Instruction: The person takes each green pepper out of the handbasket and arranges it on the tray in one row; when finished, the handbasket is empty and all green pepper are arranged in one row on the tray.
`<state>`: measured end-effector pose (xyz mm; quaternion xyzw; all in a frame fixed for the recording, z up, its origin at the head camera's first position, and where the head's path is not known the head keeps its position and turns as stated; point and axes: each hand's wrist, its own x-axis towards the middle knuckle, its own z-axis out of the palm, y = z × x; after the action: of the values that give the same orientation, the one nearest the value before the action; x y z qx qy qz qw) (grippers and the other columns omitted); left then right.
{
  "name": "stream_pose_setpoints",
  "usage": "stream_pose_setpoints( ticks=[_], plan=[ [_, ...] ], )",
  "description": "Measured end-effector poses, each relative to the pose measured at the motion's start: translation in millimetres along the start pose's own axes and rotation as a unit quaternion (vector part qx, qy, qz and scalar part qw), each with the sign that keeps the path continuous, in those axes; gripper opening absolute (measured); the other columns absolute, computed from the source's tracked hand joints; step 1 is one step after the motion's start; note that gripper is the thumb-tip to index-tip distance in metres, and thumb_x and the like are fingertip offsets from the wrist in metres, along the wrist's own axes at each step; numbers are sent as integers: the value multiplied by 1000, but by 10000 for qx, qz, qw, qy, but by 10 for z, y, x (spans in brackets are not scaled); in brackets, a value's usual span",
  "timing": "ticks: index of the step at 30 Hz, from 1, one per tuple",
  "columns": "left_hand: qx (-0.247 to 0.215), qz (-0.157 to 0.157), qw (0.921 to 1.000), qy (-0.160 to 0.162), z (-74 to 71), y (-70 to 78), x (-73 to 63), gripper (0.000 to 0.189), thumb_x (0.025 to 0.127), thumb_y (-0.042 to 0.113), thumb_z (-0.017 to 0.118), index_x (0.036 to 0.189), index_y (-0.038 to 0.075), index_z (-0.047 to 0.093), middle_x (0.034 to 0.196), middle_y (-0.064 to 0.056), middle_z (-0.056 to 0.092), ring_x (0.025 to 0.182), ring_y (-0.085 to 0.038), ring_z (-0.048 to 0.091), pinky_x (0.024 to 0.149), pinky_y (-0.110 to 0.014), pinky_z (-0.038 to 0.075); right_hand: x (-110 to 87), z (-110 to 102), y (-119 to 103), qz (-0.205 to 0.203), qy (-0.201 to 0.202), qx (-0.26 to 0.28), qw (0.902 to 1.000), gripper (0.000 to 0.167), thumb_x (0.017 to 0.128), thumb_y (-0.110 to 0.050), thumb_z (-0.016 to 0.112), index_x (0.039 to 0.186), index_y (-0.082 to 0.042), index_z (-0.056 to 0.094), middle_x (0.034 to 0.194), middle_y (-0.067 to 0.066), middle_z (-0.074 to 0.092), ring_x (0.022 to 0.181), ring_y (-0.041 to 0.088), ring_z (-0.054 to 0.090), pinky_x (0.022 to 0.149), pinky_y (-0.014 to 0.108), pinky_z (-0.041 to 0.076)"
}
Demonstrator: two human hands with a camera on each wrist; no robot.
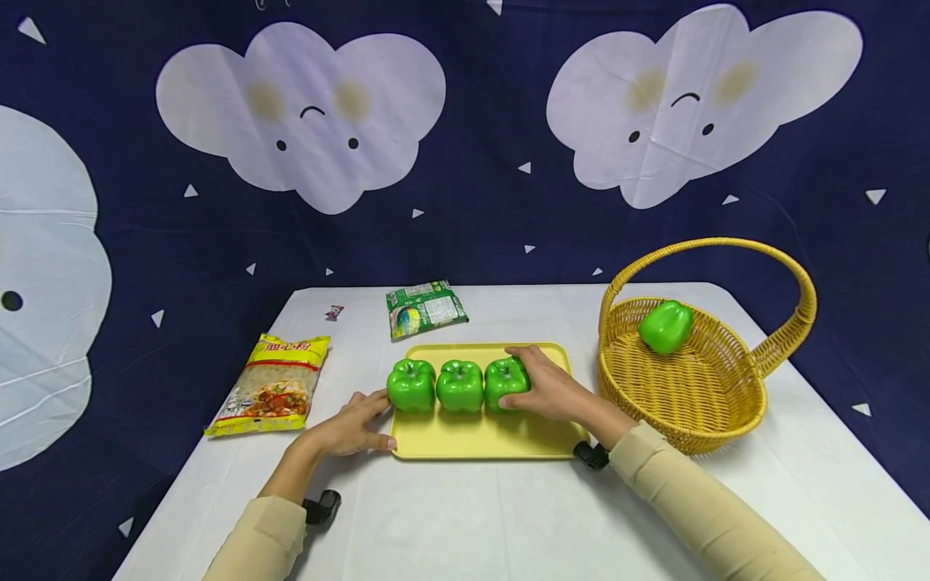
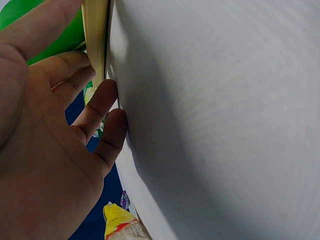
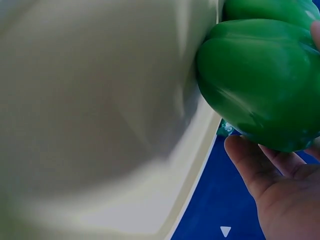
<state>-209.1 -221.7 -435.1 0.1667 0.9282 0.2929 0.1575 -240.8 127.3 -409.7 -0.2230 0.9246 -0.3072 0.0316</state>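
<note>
Three green bell peppers stand in a row on a yellow tray (image 1: pixel 465 440): a left one (image 1: pixel 412 387), a middle one (image 1: pixel 460 387) and a right one (image 1: pixel 503 382). My right hand (image 1: pixel 552 390) grips the right pepper, thumb on its near side and fingers on the far side. The right wrist view shows this pepper (image 3: pixel 260 80) close up, with the hand (image 3: pixel 290 195) beside it. At the tray's left edge rests my left hand (image 1: pixel 350 425), its fingers loosely extended. In the left wrist view the hand (image 2: pixel 55 130) lies against the tray's rim (image 2: pixel 96 40).
A yellow wicker basket (image 1: pixel 617 383) with a tall handle stands on the right, holding another green bell pepper (image 1: pixel 666 327). A yellow food packet (image 1: pixel 274 386) lies at left. Behind the tray are a green packet (image 1: pixel 426 309) and a small wrapped candy (image 1: pixel 334 312).
</note>
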Motion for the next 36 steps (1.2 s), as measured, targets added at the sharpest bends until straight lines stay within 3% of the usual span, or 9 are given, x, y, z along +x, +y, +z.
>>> stream_pose_setpoints(
  ticks=[10,19,36],
  plan=[
    [-5,-19,10000,-13,-9,10,-3,85,75,35,77,144,4,37,153,-15,30,120,-27,34,106,-58,29,-14,-8,-2,-55,-70,10,10000,93,72,-48,77,145,-12,32,130,14,47,109,26,54,94,46,46],
    [20,36,10000,-36,-17,13,-5,83,76,35,76,143,3,38,153,-17,29,121,-28,33,106,-58,29,-51,-85,-5,-118,-25,-83,9999,90,73,-46,77,145,-13,33,135,15,46,124,32,47,102,52,40],
    [5,-12,10000,-24,-7,4,-1,84,76,36,77,144,4,38,153,-16,30,122,-28,33,107,-58,28,-168,-561,-10,-522,553,91,9971,80,78,-38,76,142,-9,37,131,16,49,123,33,46,99,50,42]
  ],
)
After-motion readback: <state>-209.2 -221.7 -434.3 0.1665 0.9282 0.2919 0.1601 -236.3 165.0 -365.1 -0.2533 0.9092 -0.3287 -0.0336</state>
